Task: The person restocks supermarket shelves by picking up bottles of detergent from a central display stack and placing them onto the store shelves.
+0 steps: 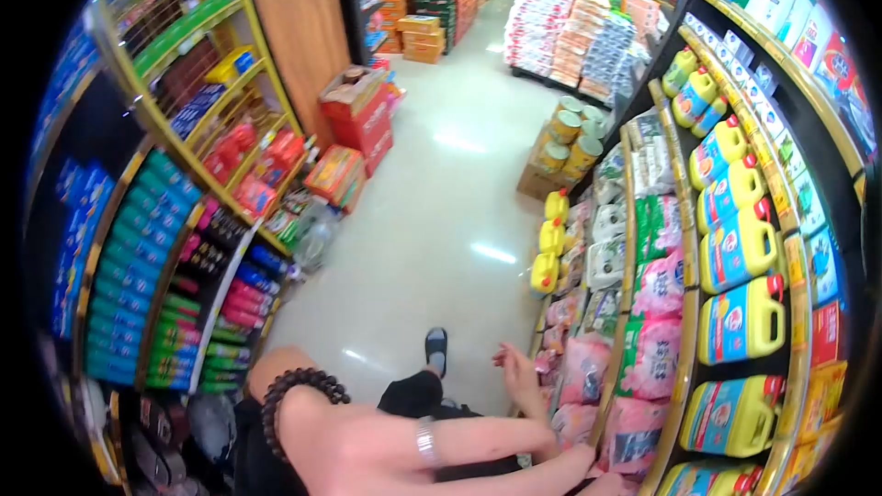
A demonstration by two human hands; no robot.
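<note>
My left hand (377, 441) comes in from the lower left, with a dark bead bracelet (299, 395) at the wrist and a silver ring (425, 443) on a finger. Its fingers stretch right, apart, and meet my right wrist or forearm; their tips are partly hard to make out. My right hand (519, 375) points up beyond them, fingers loosely bent and apart, holding nothing. Close beside it are pink bagged packs (585, 367) on the lower right shelf.
Yellow jugs (735, 321) line the right shelves. Teal and green packs (138, 285) fill the left shelf. Ahead on the aisle floor (432, 193) are red boxes (358, 119), cans (565, 142) and stacked white packs (537, 28). A sandalled foot (435, 349) shows below.
</note>
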